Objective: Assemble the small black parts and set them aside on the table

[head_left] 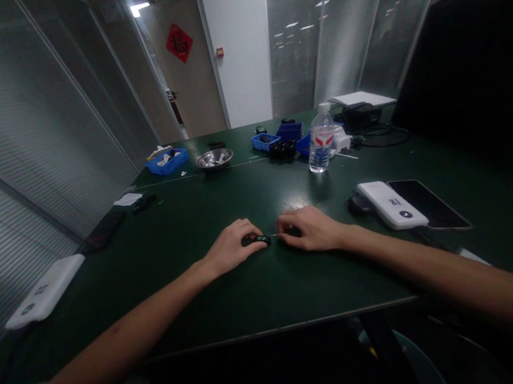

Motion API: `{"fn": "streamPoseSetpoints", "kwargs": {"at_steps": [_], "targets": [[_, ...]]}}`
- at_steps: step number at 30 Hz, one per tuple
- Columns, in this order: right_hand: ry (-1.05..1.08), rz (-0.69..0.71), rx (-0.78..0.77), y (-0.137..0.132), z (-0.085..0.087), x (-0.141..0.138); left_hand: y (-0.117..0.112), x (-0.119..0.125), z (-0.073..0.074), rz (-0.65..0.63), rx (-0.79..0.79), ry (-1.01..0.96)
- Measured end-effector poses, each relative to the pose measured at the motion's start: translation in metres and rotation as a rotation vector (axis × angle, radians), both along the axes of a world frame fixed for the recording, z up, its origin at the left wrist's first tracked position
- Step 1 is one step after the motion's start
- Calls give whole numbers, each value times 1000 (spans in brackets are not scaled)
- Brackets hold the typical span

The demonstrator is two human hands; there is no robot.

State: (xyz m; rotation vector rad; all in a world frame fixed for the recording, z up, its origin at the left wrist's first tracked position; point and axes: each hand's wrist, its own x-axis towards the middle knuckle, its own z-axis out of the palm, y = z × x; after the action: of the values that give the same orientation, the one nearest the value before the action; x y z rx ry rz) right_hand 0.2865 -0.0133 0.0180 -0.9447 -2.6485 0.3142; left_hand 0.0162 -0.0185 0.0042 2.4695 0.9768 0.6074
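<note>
My left hand (232, 246) rests at the middle of the green table, thumb and fingers closed on a small black part with green on it (261, 239). Its exact kind is too small to make out. Facing it, my right hand (310, 229) is curled around a dark-handled tool (294, 231), mostly hidden by the fingers. A thin, pale shaft (273, 235) runs from the right fingertips toward the black part. Whether its tip touches the part, I cannot tell.
A water bottle (321, 141) stands beyond my right hand. Farther back are a metal bowl (214, 159) and blue trays (168, 161). On the right lie a white power bank (392, 204), a phone (430, 204) and a large black screen (473, 68). Another white power bank (46, 292) lies left.
</note>
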Motion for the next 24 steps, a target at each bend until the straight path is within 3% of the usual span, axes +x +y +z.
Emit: {"fn": "streamPoseSetpoints", "kwargs": {"at_steps": [24], "targets": [[20,23,48,-9,0,-4,-4,2,3,-32,-90,-95]]}}
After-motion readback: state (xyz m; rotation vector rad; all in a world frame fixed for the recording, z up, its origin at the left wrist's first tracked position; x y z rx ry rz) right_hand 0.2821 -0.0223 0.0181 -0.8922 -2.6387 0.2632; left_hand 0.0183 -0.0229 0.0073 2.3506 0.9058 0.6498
